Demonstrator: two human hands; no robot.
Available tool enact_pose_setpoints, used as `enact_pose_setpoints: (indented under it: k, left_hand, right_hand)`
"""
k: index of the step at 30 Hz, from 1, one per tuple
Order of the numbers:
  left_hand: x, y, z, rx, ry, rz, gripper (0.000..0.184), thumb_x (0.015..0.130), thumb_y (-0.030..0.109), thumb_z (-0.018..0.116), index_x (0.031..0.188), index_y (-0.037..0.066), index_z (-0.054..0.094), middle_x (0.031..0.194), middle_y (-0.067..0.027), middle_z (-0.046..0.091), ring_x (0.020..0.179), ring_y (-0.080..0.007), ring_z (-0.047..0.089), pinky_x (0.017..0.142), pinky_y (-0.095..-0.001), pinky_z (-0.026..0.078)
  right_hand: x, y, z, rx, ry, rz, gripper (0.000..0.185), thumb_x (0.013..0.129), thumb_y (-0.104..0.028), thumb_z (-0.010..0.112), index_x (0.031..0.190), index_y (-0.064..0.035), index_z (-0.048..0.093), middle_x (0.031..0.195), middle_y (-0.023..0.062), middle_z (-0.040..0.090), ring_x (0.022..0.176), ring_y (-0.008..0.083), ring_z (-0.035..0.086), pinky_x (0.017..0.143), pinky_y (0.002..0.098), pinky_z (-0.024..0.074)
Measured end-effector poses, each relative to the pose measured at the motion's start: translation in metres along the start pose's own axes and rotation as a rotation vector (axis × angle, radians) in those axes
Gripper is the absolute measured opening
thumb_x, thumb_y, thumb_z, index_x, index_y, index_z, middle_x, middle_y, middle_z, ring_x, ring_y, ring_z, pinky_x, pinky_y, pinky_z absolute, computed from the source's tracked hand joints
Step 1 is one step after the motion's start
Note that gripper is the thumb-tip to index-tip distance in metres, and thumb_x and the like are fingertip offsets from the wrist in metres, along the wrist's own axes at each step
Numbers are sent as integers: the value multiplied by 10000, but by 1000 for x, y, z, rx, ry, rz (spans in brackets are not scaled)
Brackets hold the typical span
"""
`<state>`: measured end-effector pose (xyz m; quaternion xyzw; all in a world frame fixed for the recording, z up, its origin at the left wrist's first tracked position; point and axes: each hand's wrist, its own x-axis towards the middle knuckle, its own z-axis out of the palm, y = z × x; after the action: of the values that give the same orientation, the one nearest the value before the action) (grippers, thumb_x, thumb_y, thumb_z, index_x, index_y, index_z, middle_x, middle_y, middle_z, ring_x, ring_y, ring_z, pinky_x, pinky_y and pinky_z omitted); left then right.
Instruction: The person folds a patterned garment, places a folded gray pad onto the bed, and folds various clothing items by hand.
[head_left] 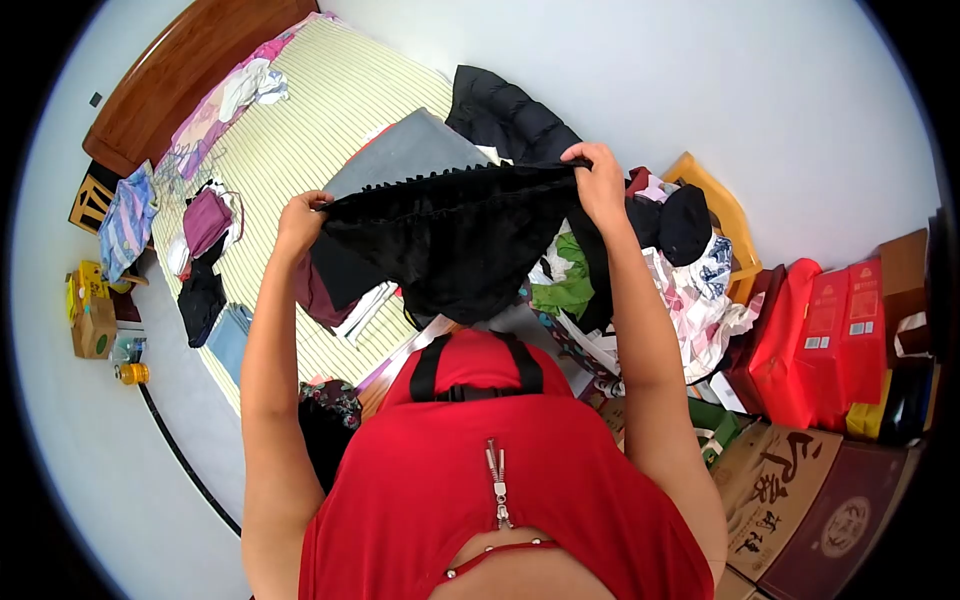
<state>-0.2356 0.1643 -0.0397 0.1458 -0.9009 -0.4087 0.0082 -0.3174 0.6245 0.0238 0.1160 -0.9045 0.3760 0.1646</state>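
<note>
A black garment with a frilled, gathered upper edge is stretched out in front of me; its exact kind is hard to tell. My left hand pinches one end of that edge. At the other end, my right hand grips it between thumb and fingers. The cloth hangs down between both hands over the near side of the bed. Behind it lies a flat grey folded cloth, partly covered. A black puffer jacket lies beyond, near the wall.
The bed has a striped sheet and a wooden headboard. Purple clothing and black clothing lie at its left. On the right stand a yellow basket by heaped clothes, red bags and cardboard boxes.
</note>
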Motion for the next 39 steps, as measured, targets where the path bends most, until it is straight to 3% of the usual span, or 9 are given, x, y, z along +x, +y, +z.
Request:
enact_pose_setpoints:
  k: [5, 10, 18, 22, 24, 25, 28, 33, 39]
  left_hand:
    - [-16, 46, -22, -149, 27, -175, 221, 833, 109, 566, 1021, 25, 649, 734, -67, 644, 448, -139, 581, 396, -242, 454]
    - [-14, 73, -46, -458, 20, -246, 281, 905, 163, 482, 1146, 52, 575, 746, -84, 653, 494, -164, 621, 455, -244, 493]
    - [-22, 137, -78, -603, 433, 451, 329, 876, -53, 482, 1178, 24, 587, 932, -55, 652, 802, -117, 592, 728, -226, 471]
    - [-28, 92, -66, 678, 245, 682, 385, 749, -59, 495, 1096, 31, 637, 953, -199, 658, 848, -249, 647, 776, -322, 491]
    - [-20, 80, -79, 502, -187, 61, 296, 711, 1, 494, 952, 11, 665, 855, -214, 640, 824, -325, 630, 777, -373, 487]
    - [-5, 37, -87, 376, 27, 296, 215, 732, 35, 478, 847, -21, 650, 767, -205, 637, 765, -342, 622, 734, -373, 487]
    - [-7, 58, -103, 21, 64, 387, 229, 758, 40, 476, 910, -70, 606, 823, -132, 641, 858, -253, 607, 805, -294, 450]
    - [-19, 105, -111, -531, -20, 90, 224, 852, 86, 468, 1009, -4, 601, 888, -11, 588, 833, -109, 516, 801, -238, 403]
    - [-31, 120, -111, -874, -45, -123, 252, 834, 121, 529, 1042, 11, 621, 899, -39, 634, 825, -137, 599, 774, -242, 482]
  right_hand:
    - [15, -5, 2, 122, -81, 101, 277, 724, 27, 448, 860, -68, 669, 847, 129, 657, 827, 312, 624, 771, 349, 469]
    - [28, -28, -4, 263, -44, 7, 330, 712, 37, 405, 889, -33, 675, 853, 141, 678, 830, 265, 645, 796, 300, 470]
    - [52, -71, -33, 386, 241, -183, 371, 681, 69, 367, 886, -6, 667, 898, 108, 662, 895, 231, 631, 846, 286, 463]
    - [43, -46, -16, -58, 340, -513, 361, 699, 67, 393, 898, -32, 678, 943, 155, 652, 911, 319, 617, 852, 373, 471]
    - [41, -25, -23, -119, -414, -86, 297, 745, -22, 453, 947, -28, 671, 980, 207, 645, 944, 373, 596, 826, 401, 473]
    - [42, -7, -20, -61, -394, -58, 286, 751, -30, 455, 947, -13, 662, 967, 208, 647, 934, 361, 603, 823, 390, 470]
    - [41, -11, -20, 134, -338, -27, 261, 758, -38, 458, 934, 15, 644, 892, 161, 659, 868, 277, 613, 797, 335, 460]
    - [70, -54, -38, 453, -415, -77, 227, 758, -35, 458, 915, 18, 613, 802, -1, 587, 770, 101, 513, 738, 218, 418]
    - [74, -62, -57, 921, -703, 128, 271, 784, -102, 487, 1005, 10, 598, 912, 39, 618, 841, 109, 567, 788, 241, 463]
